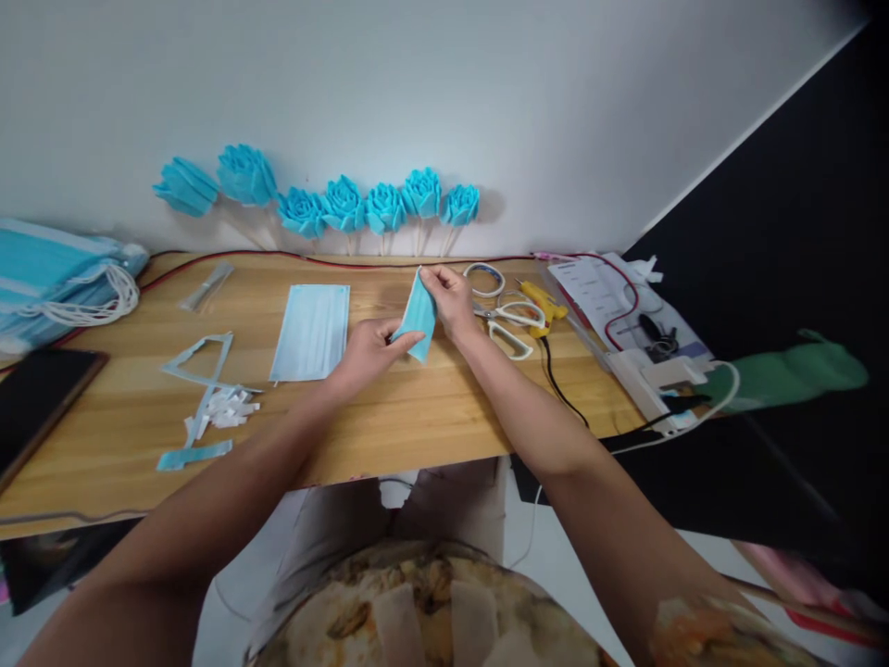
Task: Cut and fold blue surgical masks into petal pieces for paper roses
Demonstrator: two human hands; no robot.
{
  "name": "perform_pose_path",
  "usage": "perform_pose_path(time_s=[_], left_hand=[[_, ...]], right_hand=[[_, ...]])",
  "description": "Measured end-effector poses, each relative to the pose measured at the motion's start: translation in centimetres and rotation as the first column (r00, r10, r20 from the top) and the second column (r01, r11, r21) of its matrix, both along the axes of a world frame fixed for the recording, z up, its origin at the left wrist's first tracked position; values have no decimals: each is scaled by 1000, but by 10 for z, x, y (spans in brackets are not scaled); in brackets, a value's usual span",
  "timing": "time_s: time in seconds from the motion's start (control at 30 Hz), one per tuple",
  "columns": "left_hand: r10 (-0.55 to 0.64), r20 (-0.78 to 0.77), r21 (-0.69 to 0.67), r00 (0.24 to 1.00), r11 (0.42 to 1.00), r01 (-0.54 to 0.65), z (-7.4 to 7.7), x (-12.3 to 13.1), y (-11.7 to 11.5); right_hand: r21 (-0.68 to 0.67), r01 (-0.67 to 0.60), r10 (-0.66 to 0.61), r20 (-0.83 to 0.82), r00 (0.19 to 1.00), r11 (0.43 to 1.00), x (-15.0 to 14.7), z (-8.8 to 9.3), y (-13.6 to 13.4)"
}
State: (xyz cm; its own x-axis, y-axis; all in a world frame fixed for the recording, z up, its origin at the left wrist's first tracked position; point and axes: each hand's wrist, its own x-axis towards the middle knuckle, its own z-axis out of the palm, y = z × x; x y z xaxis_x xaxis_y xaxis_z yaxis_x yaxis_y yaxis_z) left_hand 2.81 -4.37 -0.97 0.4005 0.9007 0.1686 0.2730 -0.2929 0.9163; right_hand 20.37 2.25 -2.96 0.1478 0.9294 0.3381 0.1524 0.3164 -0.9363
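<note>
Both hands hold one folded piece of blue mask fabric [419, 315] above the wooden table [431, 417]. My left hand [371, 350] pinches its lower edge between thumb and fingers. My right hand [451, 298] pinches its upper corner. A flat blue face mask [312, 331] lies on the table just left of my left hand. White-handled scissors [510, 324] lie just right of my right hand.
Several blue fabric roses on sticks [347, 204] lean on the wall behind. A yellow glue gun [543, 304], a tape roll [484, 278] and papers [597, 287] lie to the right. Mask scraps [208, 398], a mask stack [56, 278] and a dark phone [34, 398] lie left.
</note>
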Motion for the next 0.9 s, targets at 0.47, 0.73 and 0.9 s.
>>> perform_pose_path(time_s=[0.47, 0.73, 0.9], left_hand=[[231, 108, 156, 967, 957, -246, 15, -28, 26], [79, -6, 151, 997, 986, -77, 11, -19, 17], [106, 236, 7, 966, 994, -111, 6, -16, 16]], right_hand=[[183, -70, 24, 242, 970, 981, -7, 33, -25], [205, -181, 95, 373, 923, 962, -20, 41, -44], [162, -206, 172, 206, 963, 965, -18, 35, -37]])
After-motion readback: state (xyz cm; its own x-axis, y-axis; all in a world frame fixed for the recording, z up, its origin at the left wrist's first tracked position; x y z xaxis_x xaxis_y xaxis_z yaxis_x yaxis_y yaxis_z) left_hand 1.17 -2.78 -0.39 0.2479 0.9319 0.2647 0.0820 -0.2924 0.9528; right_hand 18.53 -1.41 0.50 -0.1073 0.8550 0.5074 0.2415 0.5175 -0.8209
